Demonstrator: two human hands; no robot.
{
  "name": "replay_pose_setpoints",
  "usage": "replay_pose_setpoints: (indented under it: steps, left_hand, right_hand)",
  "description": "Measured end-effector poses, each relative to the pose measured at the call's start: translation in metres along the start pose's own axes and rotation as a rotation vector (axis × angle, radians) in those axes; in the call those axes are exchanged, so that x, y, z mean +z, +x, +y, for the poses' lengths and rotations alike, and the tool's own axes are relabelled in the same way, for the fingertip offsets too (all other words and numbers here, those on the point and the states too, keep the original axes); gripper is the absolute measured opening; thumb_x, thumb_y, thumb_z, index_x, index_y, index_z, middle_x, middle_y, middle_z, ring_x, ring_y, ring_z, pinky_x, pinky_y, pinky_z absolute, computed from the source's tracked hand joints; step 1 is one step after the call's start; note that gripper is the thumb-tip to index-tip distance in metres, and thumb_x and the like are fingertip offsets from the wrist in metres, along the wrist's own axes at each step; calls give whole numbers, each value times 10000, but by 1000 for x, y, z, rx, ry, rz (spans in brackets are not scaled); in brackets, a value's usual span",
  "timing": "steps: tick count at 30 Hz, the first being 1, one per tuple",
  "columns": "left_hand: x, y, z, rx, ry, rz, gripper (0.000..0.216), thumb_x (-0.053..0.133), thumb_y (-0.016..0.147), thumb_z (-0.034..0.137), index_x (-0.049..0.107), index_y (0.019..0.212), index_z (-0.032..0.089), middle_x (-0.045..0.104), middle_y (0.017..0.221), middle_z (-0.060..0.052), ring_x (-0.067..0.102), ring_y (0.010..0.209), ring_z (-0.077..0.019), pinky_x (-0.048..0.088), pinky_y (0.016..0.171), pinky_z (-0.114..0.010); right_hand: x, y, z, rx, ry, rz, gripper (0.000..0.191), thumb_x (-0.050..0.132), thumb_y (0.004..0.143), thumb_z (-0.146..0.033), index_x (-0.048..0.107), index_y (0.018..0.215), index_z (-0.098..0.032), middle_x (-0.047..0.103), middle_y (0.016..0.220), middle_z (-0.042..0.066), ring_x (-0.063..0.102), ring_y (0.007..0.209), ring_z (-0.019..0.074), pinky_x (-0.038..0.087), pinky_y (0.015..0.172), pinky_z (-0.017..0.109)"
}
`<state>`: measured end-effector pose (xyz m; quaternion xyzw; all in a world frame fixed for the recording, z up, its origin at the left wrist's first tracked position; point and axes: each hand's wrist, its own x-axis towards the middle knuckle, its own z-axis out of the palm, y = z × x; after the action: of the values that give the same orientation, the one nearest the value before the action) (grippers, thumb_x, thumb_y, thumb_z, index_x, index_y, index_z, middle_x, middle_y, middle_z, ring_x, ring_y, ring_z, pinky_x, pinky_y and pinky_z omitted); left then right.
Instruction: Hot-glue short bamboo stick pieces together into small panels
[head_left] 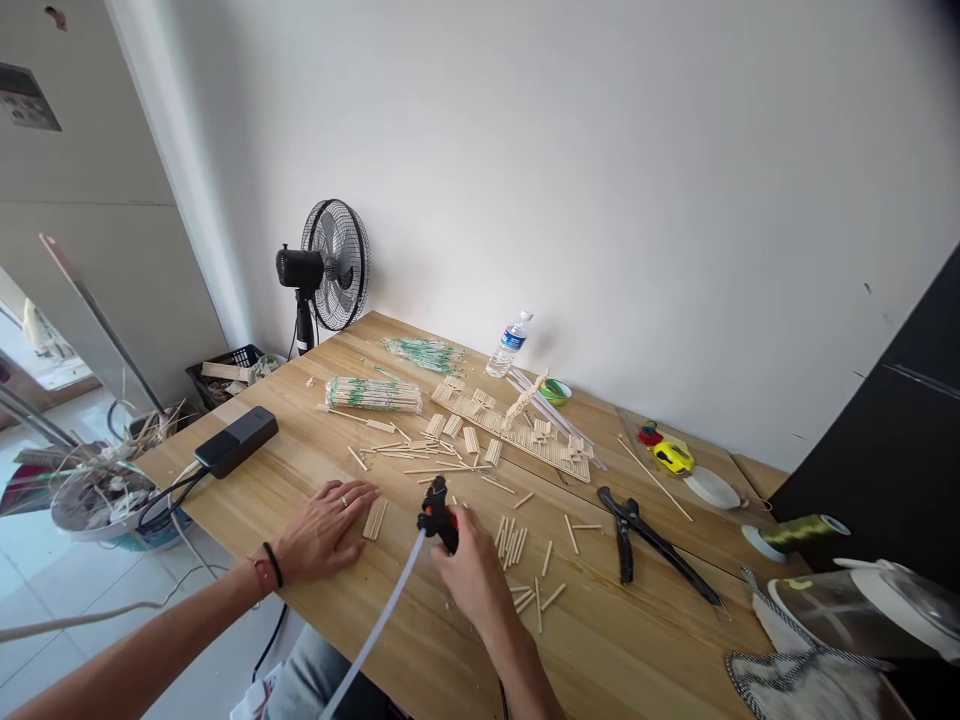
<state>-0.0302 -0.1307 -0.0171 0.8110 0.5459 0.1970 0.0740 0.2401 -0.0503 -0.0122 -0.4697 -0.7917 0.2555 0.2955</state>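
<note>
My right hand (472, 575) is wrapped round a black and red hot glue gun (435, 512), with a long whitish glue stick trailing from it toward my lap. My left hand (322, 530) rests flat on the table, fingers stretched out, beside a small panel of joined wooden sticks (375, 519). Whether the fingertips touch that panel I cannot tell. Loose short sticks (511, 543) lie right of the glue gun, and more are scattered beyond it. Behind them is a long stick-built base (480, 408) carrying small raised pieces.
A power bank (236, 440) with cables sits at the left edge. Bundled sticks (373, 394), a water bottle (510, 345) and a fan (334, 265) stand toward the back. To the right are black cutters (652, 540), a yellow tape measure (673, 457) and a green thread spool (802, 533).
</note>
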Motion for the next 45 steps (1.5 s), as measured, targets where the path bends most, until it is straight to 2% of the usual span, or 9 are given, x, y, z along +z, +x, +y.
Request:
replay_pose_setpoints:
  steps: [4, 8, 14, 19, 22, 26, 29, 36, 45]
  left_hand:
    - [1, 0, -1, 1, -21, 4, 672, 612, 940, 313, 406, 1575, 236, 579, 1565, -122, 550, 1427, -329, 377, 1199, -518]
    - [-1, 2, -2, -20, -54, -2, 669, 612, 958, 341, 402, 1585, 241, 576, 1562, -130, 550, 1422, -327, 379, 1203, -504]
    - [-9, 6, 2, -123, -71, -31, 593, 589, 1001, 382, 452, 1551, 208, 572, 1552, -162, 569, 1379, -342, 400, 1170, -525]
    - [-11, 9, 6, -125, -74, -62, 630, 642, 992, 460, 450, 1547, 232, 558, 1559, -162, 550, 1388, -347, 388, 1174, -519]
    - [-9, 13, 6, -121, -109, -16, 635, 650, 989, 450, 438, 1549, 240, 535, 1568, -159, 544, 1391, -341, 403, 1169, -497]
    - [-7, 34, 2, -174, -80, 124, 404, 563, 1038, 349, 546, 1422, 223, 595, 1463, -144, 577, 1350, -300, 454, 1128, -441]
    - [-8, 62, -7, -183, -22, 154, 252, 546, 1046, 307, 636, 1262, 215, 650, 1328, -126, 613, 1265, -287, 463, 1094, -448]
    - [-3, 115, -33, -185, 65, 46, 106, 626, 969, 225, 713, 1023, 197, 721, 1050, -93, 660, 1025, -280, 491, 916, -418]
    - [-5, 126, -24, -277, 149, -104, 110, 616, 922, 163, 689, 844, 188, 735, 882, -75, 683, 910, -273, 470, 852, -384]
  right_hand:
    - [-27, 7, 16, 12, 90, 62, 76, 595, 913, -264, 644, 952, -221, 718, 873, 86, 701, 805, 269, 554, 735, 357]
    - [-45, 6, 36, 80, 181, 60, 322, 562, 1001, -506, 634, 855, -229, 672, 737, 39, 658, 688, 237, 513, 630, 319]
    - [-44, -3, 44, 173, 323, -30, 496, 535, 995, -644, 664, 771, -221, 589, 608, 1, 576, 591, 207, 474, 578, 305]
    - [-50, -7, 34, 94, 425, -120, 388, 587, 983, -594, 703, 909, -232, 648, 720, 13, 605, 683, 220, 506, 665, 310]
    - [-56, -8, 35, 59, 414, -162, 350, 580, 998, -554, 669, 878, -238, 631, 724, 6, 586, 680, 210, 493, 644, 295]
    - [-58, -13, 43, 85, 469, -134, 368, 592, 991, -557, 589, 799, -243, 569, 682, -24, 529, 627, 183, 470, 617, 280]
    - [-55, -16, 46, 108, 500, -91, 389, 623, 972, -570, 563, 766, -245, 558, 665, -31, 514, 605, 175, 458, 607, 277]
    - [-53, -15, 47, 119, 522, -25, 378, 637, 966, -567, 615, 792, -231, 585, 681, -13, 527, 630, 185, 473, 618, 283]
    - [-57, -14, 48, 168, 552, -66, 320, 670, 954, -517, 609, 826, -230, 557, 710, -24, 519, 666, 184, 479, 658, 281]
